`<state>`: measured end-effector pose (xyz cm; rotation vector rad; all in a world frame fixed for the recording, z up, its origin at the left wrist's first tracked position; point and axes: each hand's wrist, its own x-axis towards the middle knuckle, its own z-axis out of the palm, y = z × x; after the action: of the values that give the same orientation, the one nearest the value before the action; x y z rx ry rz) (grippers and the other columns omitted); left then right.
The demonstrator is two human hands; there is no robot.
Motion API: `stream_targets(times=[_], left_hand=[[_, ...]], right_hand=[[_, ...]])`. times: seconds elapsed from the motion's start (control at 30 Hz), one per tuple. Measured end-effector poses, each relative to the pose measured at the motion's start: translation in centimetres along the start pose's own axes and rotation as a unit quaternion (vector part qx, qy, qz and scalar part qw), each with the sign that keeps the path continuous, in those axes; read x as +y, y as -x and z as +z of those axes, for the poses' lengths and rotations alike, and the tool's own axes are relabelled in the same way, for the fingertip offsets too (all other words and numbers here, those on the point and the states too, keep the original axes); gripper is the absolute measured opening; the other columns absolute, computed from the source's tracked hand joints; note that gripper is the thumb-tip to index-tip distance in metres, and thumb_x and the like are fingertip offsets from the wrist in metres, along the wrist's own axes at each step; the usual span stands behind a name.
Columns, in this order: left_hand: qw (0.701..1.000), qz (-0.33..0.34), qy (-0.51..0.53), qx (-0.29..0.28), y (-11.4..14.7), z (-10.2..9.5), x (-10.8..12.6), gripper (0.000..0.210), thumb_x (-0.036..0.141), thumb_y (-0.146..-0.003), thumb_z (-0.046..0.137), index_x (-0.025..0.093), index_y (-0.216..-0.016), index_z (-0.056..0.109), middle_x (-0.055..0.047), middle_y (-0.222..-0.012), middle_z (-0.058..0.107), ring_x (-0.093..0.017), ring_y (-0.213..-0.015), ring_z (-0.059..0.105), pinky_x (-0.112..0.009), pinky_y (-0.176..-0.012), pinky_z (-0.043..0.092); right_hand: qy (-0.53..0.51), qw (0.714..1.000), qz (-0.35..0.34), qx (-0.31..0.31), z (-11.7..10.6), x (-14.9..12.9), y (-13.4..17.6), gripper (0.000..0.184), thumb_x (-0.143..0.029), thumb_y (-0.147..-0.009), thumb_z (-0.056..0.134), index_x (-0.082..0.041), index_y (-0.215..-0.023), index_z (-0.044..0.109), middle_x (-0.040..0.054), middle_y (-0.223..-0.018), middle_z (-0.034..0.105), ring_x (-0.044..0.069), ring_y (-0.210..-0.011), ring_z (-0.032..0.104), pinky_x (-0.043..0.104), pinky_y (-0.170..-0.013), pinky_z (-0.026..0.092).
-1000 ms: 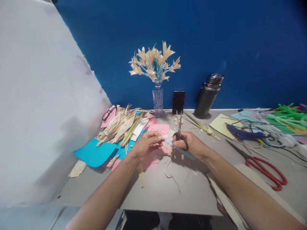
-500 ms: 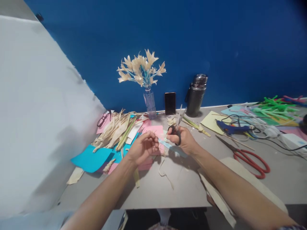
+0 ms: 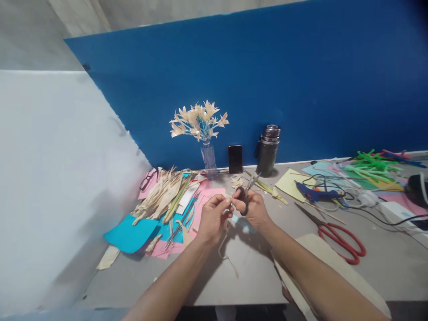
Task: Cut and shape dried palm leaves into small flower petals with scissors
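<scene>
My right hand [image 3: 254,210] holds small scissors [image 3: 251,182] by their black handles, blades pointing up and a little apart. Close against it, my left hand [image 3: 213,218] is closed in a pinch, its fingertips meeting those of the right. Whatever lies between them is too small to make out. Below the hands a thin pale strip [image 3: 228,258] curls on the table, and a light blue strip [image 3: 245,224] lies partly behind the right hand. Left of my left hand are dried corn husks [image 3: 158,196] on pink and blue paper [image 3: 132,234].
Husk flowers [image 3: 199,118] stand in a clear bottle [image 3: 209,161] at the back, beside a phone [image 3: 235,159] and a dark flask [image 3: 268,151]. To the right lie red-handled scissors [image 3: 341,240], a blue glue gun [image 3: 316,193] with cables and green pipe cleaners [image 3: 371,165].
My left hand has moved right and closed from loosely curled fingers into a pinch against the right hand. The head view has tilted upward. The small scissors stay in my right hand.
</scene>
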<state>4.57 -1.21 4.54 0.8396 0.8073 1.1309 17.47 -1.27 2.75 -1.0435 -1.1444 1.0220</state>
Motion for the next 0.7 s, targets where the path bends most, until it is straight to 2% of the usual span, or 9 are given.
stream_targets(times=[0.13, 0.23, 0.33, 0.4, 0.53, 0.7], left_hand=[[0.999, 0.013, -0.030, 0.010, -0.4, -0.1, 0.4, 0.024, 0.025, -0.066, 0.077, 0.016, -0.065, 0.055, 0.003, -0.064, 0.057, -0.008, -0.059, 0.053, -0.021, -0.059, 0.042], [0.998, 0.028, -0.050, 0.007, -0.7, -0.8, 1.3, 0.020, 0.022, -0.068, 0.072, 0.016, -0.064, 0.054, 0.002, -0.066, 0.059, -0.010, -0.063, 0.056, -0.022, -0.061, 0.043], [0.997, 0.046, -0.063, 0.004, -0.8, -1.5, 2.3, 0.017, 0.020, -0.070, 0.068, 0.017, -0.064, 0.052, 0.001, -0.065, 0.060, -0.011, -0.065, 0.058, -0.023, -0.061, 0.043], [0.997, 0.055, -0.062, 0.002, -0.8, -1.7, 2.7, 0.018, 0.021, -0.070, 0.067, 0.017, -0.062, 0.052, 0.001, -0.062, 0.059, -0.011, -0.063, 0.057, -0.024, -0.062, 0.043], [0.996, 0.061, -0.060, 0.000, -0.5, -1.8, 2.9, 0.017, 0.020, -0.067, 0.066, 0.017, -0.060, 0.051, 0.001, -0.060, 0.058, -0.011, -0.058, 0.055, -0.025, -0.061, 0.043], [0.994, 0.078, -0.073, 0.010, -0.3, -2.0, 2.8, 0.017, 0.020, -0.066, 0.066, 0.017, -0.059, 0.051, 0.003, -0.058, 0.056, -0.011, -0.057, 0.055, -0.024, -0.060, 0.043]], right_hand=[[0.011, 1.000, 0.021, -0.010, -0.5, 0.2, -0.3, 0.034, -0.044, -0.066, 0.076, -0.018, -0.077, 0.058, -0.0012, -0.064, 0.057, 0.013, -0.058, 0.049, 0.025, -0.055, 0.040], [0.030, 0.991, 0.043, -0.122, -1.2, 0.6, -0.4, 0.036, -0.051, -0.074, 0.070, -0.016, -0.077, 0.060, -0.0010, -0.061, 0.057, 0.010, -0.051, 0.043, 0.023, -0.049, 0.033], [0.056, 0.964, 0.052, -0.254, -1.5, 0.8, -0.3, 0.041, -0.053, -0.080, 0.064, -0.013, -0.072, 0.063, 0.0011, -0.061, 0.060, 0.008, -0.048, 0.040, 0.022, -0.048, 0.029], [0.058, 0.951, 0.055, -0.298, -1.4, 0.8, 0.0, 0.040, -0.051, -0.081, 0.064, -0.013, -0.070, 0.064, 0.0029, -0.063, 0.064, 0.009, -0.050, 0.043, 0.022, -0.049, 0.030], [0.067, 0.947, 0.060, -0.307, -0.9, 0.7, 0.5, 0.035, -0.045, -0.080, 0.065, -0.013, -0.067, 0.064, 0.0032, -0.064, 0.066, 0.010, -0.054, 0.047, 0.021, -0.051, 0.032], [0.074, 0.944, 0.074, -0.314, -0.9, 0.9, 0.5, 0.034, -0.043, -0.078, 0.067, -0.013, -0.064, 0.064, -0.0001, -0.057, 0.060, 0.009, -0.051, 0.042, 0.022, -0.049, 0.029]])
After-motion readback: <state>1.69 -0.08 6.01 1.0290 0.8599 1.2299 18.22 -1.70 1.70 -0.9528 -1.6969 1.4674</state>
